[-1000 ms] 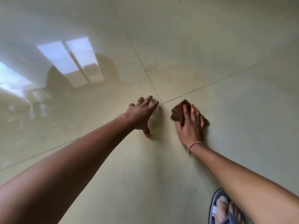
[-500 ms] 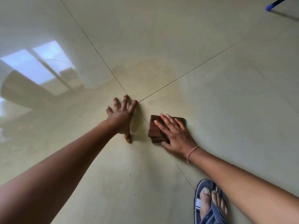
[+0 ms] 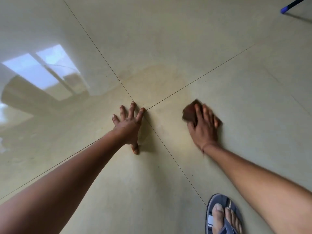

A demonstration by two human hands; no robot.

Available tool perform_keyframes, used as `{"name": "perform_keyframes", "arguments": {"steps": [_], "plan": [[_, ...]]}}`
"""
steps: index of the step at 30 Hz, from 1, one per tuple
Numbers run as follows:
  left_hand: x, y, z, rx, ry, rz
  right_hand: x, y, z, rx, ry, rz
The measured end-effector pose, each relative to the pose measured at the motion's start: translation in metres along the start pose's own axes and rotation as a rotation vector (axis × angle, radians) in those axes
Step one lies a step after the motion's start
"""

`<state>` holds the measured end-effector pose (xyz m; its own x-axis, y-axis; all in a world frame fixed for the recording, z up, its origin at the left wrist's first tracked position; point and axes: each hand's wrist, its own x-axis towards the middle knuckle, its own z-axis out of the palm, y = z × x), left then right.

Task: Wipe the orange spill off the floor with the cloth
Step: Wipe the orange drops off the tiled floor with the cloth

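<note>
A faint orange-yellow spill (image 3: 158, 81) stains the glossy cream floor tiles around the crossing of the grout lines. My right hand (image 3: 203, 128) lies flat on a folded brown cloth (image 3: 190, 112) and presses it to the floor, right of the crossing; hand and cloth are motion-blurred. My left hand (image 3: 129, 125) is planted on the floor with fingers spread, its fingertips at the grout crossing, holding nothing. The spill's pale film also spreads between the two hands.
My foot in a blue flip-flop (image 3: 222, 215) stands at the lower right. A blue-tipped pole (image 3: 290, 5) reaches in at the top right corner. A bright window reflection (image 3: 42, 70) shines on the tiles at left.
My right hand has slid the cloth to the right, away from my left hand and the grout line. My left hand has stayed planted.
</note>
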<state>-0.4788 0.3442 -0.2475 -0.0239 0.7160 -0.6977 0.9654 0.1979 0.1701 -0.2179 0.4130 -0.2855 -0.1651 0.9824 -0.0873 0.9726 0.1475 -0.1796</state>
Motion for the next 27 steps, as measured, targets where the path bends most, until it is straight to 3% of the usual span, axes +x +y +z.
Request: {"name": "perform_keyframes", "arguments": {"steps": [2, 3, 7, 9, 10, 13, 14, 15, 18, 21, 22, 24, 27], "plan": [[0.004, -0.002, 0.003, -0.016, 0.004, 0.004, 0.041, -0.037, 0.003, 0.010, 0.055, 0.183], [0.005, -0.003, 0.003, -0.024, 0.000, 0.008, 0.047, -0.057, 0.008, 0.005, 0.053, 0.147], [0.003, 0.000, -0.002, -0.039, -0.045, 0.000, -0.003, -0.065, 0.015, 0.006, -0.140, -0.452], [0.004, 0.006, -0.006, -0.026, -0.083, -0.020, 0.003, -0.031, 0.005, -0.001, -0.188, -0.535], [0.006, 0.009, -0.009, -0.016, -0.098, -0.039, 0.020, -0.019, 0.003, -0.014, -0.162, -0.447], [0.011, 0.018, -0.014, 0.002, -0.144, -0.107, 0.083, -0.035, -0.003, -0.015, -0.017, 0.059], [0.014, 0.022, -0.015, -0.002, -0.151, -0.125, 0.096, -0.054, -0.001, -0.013, -0.002, 0.129], [0.015, 0.024, -0.015, -0.005, -0.150, -0.140, 0.099, -0.073, 0.004, -0.016, -0.010, 0.087], [0.013, 0.025, -0.017, -0.010, -0.155, -0.164, 0.056, -0.098, 0.016, 0.001, -0.134, -0.338], [0.012, 0.027, -0.019, -0.011, -0.155, -0.166, 0.024, -0.049, 0.002, -0.010, -0.250, -0.562], [0.013, 0.027, -0.020, -0.012, -0.159, -0.173, 0.035, -0.033, -0.001, -0.027, -0.249, -0.548], [0.016, 0.028, -0.019, -0.011, -0.165, -0.194, 0.072, -0.024, -0.004, -0.067, -0.172, -0.345], [0.021, 0.028, -0.015, 0.001, -0.163, -0.206, 0.116, -0.065, 0.005, -0.011, -0.034, -0.073]]}}
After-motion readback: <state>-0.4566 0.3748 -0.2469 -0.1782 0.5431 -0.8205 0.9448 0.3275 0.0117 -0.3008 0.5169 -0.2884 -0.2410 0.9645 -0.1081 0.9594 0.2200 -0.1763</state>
